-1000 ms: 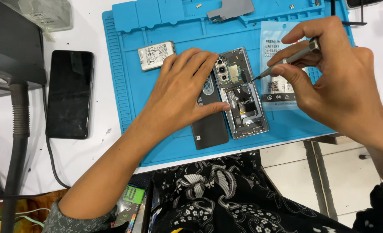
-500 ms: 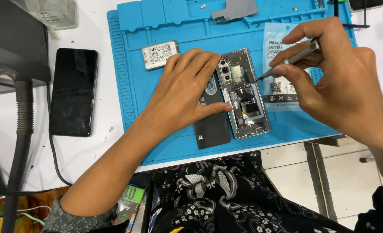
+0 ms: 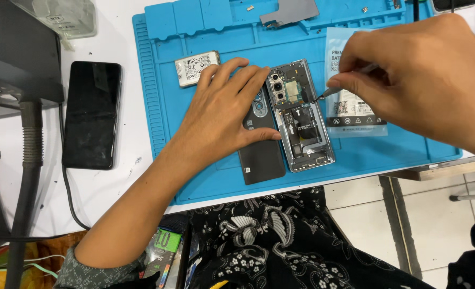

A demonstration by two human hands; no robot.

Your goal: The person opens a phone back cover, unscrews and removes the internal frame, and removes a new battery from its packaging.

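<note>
A foldable phone lies open on the blue work mat (image 3: 205, 176). Its right half (image 3: 301, 118) has the back removed, showing camera modules and circuit parts. Its dark left half (image 3: 261, 155) is pressed flat by my left hand (image 3: 221, 115), fingers spread across its upper part. My right hand (image 3: 424, 80) pinches a thin metal tool (image 3: 331, 91) whose tip touches the upper right edge of the exposed half.
A small silver battery (image 3: 194, 67) lies on the mat at upper left. A clear packet (image 3: 350, 107) sits under my right hand. A grey metal plate (image 3: 291, 12) rests at the mat's top. A dark phone (image 3: 92, 115) lies left of the mat on the white table.
My right hand has turned so its back now covers most of the tool. The tool tip stays at the opened half's upper right edge. My left hand has not moved.
</note>
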